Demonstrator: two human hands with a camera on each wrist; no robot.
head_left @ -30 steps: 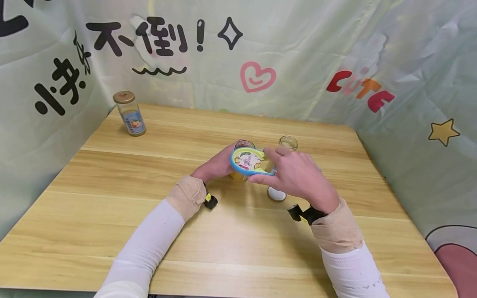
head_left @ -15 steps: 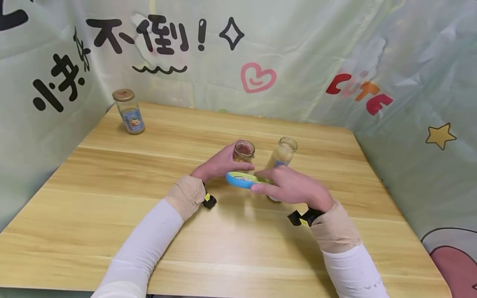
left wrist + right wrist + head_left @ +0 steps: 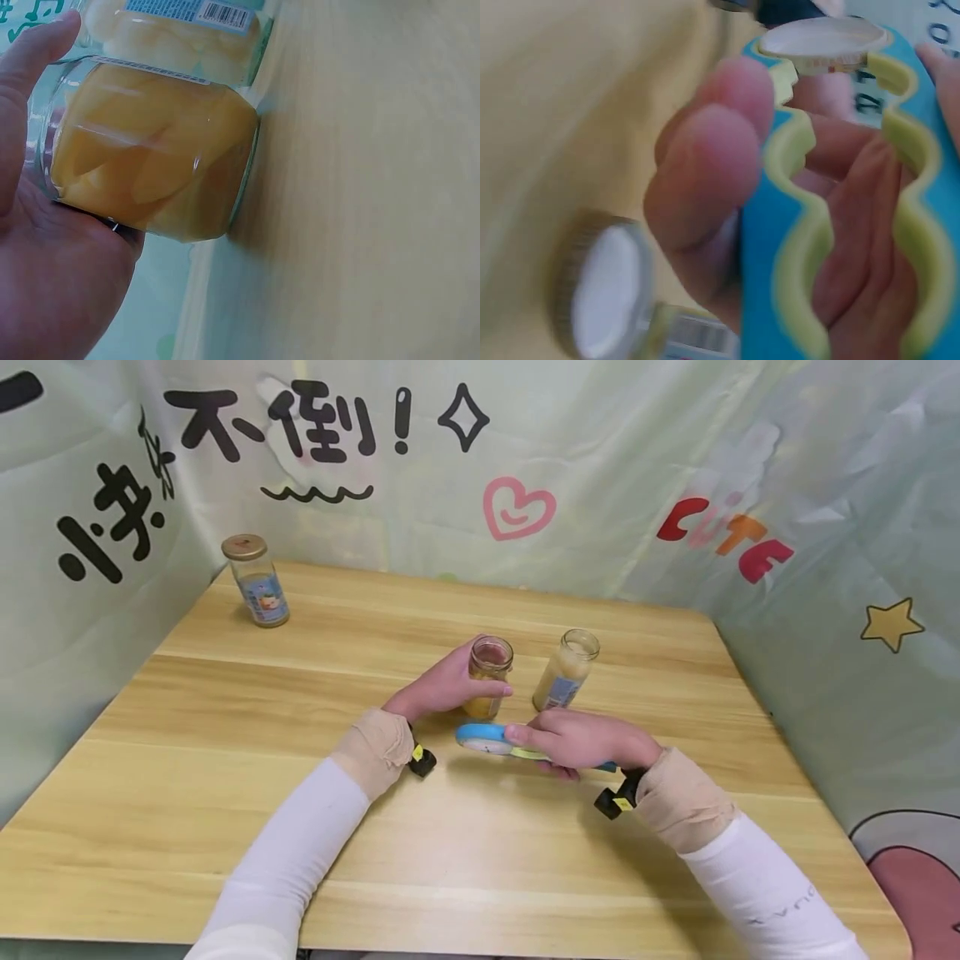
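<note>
My left hand (image 3: 442, 683) grips a glass jar (image 3: 482, 707) of yellow fruit pieces, its mouth uncovered. In the left wrist view the thumb lies along the jar near its mouth. My right hand (image 3: 581, 737) holds a blue and yellow-green jar opener (image 3: 772, 225) just in front of that jar, above the table. A jar lid (image 3: 825, 37) with a white inside sits in the opener's rounded end. Behind my right hand stands an uncovered jar (image 3: 561, 681) of pale fruit. Another lid (image 3: 604, 292) appears in the right wrist view, white side showing; the hand hides it from the head view.
A third jar (image 3: 262, 593), with a gold lid and blue label, stands at the table's back left corner. The wooden table (image 3: 420, 868) meets printed cloth walls (image 3: 600, 468) at the back and sides.
My right hand has lowered the jar opener, with the lid in it, from over the left-hand jar to in front of it. The opener has tilted, and the jar's open mouth shows. My left hand stays put.
</note>
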